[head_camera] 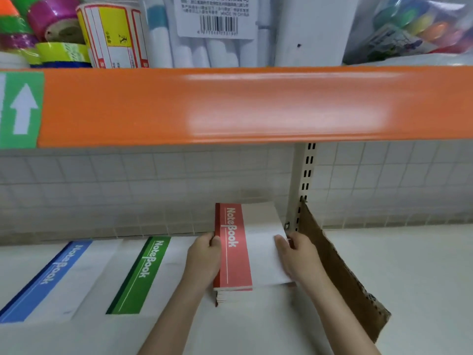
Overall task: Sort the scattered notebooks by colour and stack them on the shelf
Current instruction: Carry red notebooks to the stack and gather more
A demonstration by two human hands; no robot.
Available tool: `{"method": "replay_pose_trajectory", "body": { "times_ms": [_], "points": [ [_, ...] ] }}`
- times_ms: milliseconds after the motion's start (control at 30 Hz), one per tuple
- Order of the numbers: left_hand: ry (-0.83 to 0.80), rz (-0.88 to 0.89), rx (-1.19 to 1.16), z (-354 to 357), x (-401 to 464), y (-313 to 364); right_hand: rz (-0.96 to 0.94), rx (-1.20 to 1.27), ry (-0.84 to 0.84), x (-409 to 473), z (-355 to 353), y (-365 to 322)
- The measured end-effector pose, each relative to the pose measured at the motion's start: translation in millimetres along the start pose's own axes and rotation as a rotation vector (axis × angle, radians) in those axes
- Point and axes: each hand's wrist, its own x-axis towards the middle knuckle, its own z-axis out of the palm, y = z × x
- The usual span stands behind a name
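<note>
A stack of red-striped notebooks [236,252] sits on the white shelf [396,265], close to the back grid wall. My left hand [204,254] grips the stack's left edge, and my right hand [297,254] holds its right edge with the thumb on the white cover. To the left lie a green-striped notebook [143,275] and a blue-striped notebook [48,280], each flat on the shelf, set apart from one another.
A brown cardboard divider [340,272] stands tilted just right of my right hand. The orange shelf edge [256,106] hangs overhead, with tape rolls [53,29] and packaged goods above it. A slotted upright post [304,185] stands behind the red stack.
</note>
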Motion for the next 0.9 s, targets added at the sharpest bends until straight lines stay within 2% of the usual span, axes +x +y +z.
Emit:
{"method": "replay_pose_trajectory", "body": {
  "times_ms": [167, 267, 467, 700, 900],
  "points": [
    [0.047, 0.043, 0.08, 11.2, 9.9, -2.2, -0.028, -0.204, 0.087, 10.5, 7.1, 6.1],
    [0.084, 0.071, 0.165, 16.7, 14.3, -5.7, -0.011, -0.252, 0.107, 15.0, 10.9, 11.6],
    [0.172, 0.085, 0.293, 28.1, 19.4, -22.4, -0.104, -0.363, 0.11, 16.8, 11.9, 20.7],
    [0.208, 0.059, 0.272, 32.8, 20.3, -27.7, -0.105, -0.442, 0.089, 17.7, 16.3, 24.8],
    [0.183, 0.005, 0.131, 32.1, 17.9, -31.8, -0.114, -0.408, 0.104, 19.5, 19.9, 29.9]
  ]
}}
